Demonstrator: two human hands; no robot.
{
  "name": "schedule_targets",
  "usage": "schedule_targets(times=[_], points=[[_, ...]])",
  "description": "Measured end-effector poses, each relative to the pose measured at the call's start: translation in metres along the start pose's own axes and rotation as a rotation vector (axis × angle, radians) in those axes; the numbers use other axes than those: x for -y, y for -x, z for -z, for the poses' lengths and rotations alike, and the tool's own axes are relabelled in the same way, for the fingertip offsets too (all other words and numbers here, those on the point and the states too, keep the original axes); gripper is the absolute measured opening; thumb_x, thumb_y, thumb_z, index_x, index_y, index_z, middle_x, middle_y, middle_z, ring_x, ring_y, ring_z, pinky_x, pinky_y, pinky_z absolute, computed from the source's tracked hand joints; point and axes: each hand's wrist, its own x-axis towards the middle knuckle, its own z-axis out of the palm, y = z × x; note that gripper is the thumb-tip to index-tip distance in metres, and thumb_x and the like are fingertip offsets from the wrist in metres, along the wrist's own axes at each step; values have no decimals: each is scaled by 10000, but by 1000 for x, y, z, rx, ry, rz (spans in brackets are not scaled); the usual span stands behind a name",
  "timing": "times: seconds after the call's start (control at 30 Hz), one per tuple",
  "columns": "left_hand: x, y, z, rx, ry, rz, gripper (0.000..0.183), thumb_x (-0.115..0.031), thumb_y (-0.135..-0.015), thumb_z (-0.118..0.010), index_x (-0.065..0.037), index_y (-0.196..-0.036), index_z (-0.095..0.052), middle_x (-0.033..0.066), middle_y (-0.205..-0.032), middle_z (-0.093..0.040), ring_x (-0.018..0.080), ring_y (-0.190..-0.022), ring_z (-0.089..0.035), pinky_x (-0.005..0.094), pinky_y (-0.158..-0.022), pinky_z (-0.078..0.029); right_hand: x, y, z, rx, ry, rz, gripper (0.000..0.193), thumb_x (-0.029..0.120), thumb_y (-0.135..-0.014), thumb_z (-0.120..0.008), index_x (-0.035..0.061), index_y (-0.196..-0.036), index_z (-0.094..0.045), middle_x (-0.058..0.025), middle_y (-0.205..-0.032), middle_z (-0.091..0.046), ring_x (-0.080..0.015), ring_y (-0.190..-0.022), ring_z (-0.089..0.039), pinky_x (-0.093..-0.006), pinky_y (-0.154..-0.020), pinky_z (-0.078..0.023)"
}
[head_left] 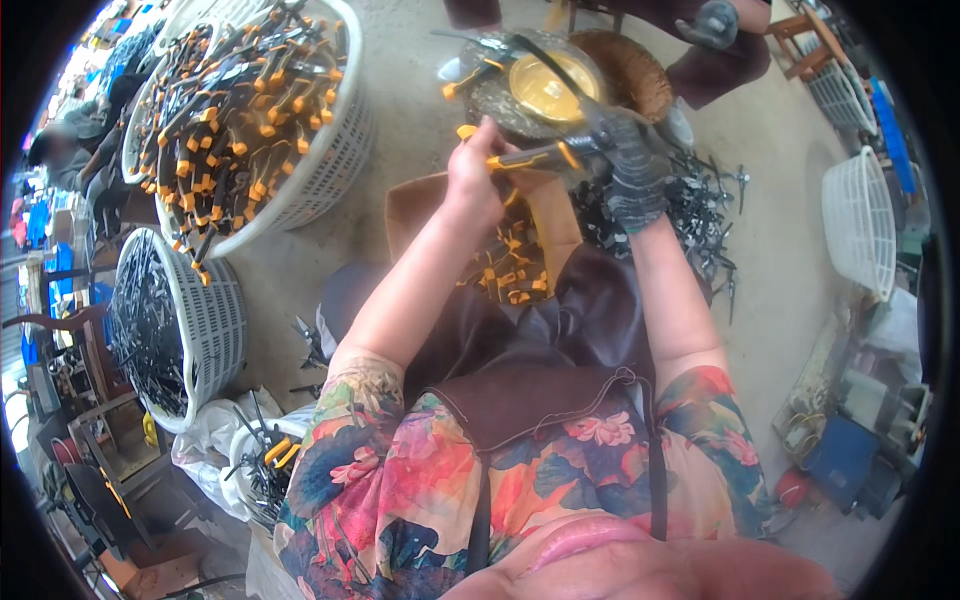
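My bare left hand (474,178) is closed at the end of a black-and-yellow handle grip (535,157). On my right hand (632,170) is a dark striped glove, smeared by motion. It is closed round a pair of pliers; the head is hidden in the fingers. One plier handle carries the grip toward my left hand, while a long black handle (555,68) points up and left. Just beyond, a round dish of yellow stuff (545,88) sits on a grey speckled block (488,98). Below my hands, a cardboard box (562,215) holds several black-and-yellow grips (515,255).
A big white basket (325,165) heaped with yellow-handled pliers stands left, with another basket (215,315) of dark metal parts nearer. Dark plier pieces (712,205) lie on the floor right. A brown round container (630,72) and a co-worker's gloved hand (712,25) are beyond.
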Motion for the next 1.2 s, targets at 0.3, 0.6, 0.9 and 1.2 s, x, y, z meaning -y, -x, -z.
schedule_targets(times=[0.3, 0.6, 0.9, 1.2], points=[[-13, -4, 1, 121, 47, 115, 340, -388, -966, -465, -52, -939, -510, 81, -814, -574, 173, -629, -543, 274, -503, -431, 14, -7, 6, -16, -80, -67, 224, 225, -876, -648, 39, -995, -613, -20, -743, -600, -110, -535, -572, -231, -403, -471], [-27, -3, 5, 344, 156, 54, 456, -449, -958, -454, -1, -991, -535, 173, -1044, -601, 173, -684, -558, 228, -514, -454, 34, -10, 24, 233, -171, -222, 183, 103, -882, -615, 19, -1044, -626, -61, -813, -636, -162, -646, -624, -315, -546, -567], [-65, -11, 17, -18, 104, -213, 260, -308, -968, -483, -56, -907, -504, 59, -789, -536, 133, -617, -460, 254, -538, -391, 54, -21, 27, 30, 474, 255, 238, 179, -900, -636, -20, -1030, -640, -67, -888, -663, -110, -740, -625, -229, -663, -525], [-98, -1, 35, -29, 228, -374, 241, -274, -959, -482, -38, -927, -513, 68, -791, -527, 168, -626, -488, 300, -560, -418, 31, -59, -91, 332, 932, 761, 212, 199, -902, -629, -10, -923, -658, -56, -760, -653, -99, -682, -611, -257, -624, -498]])
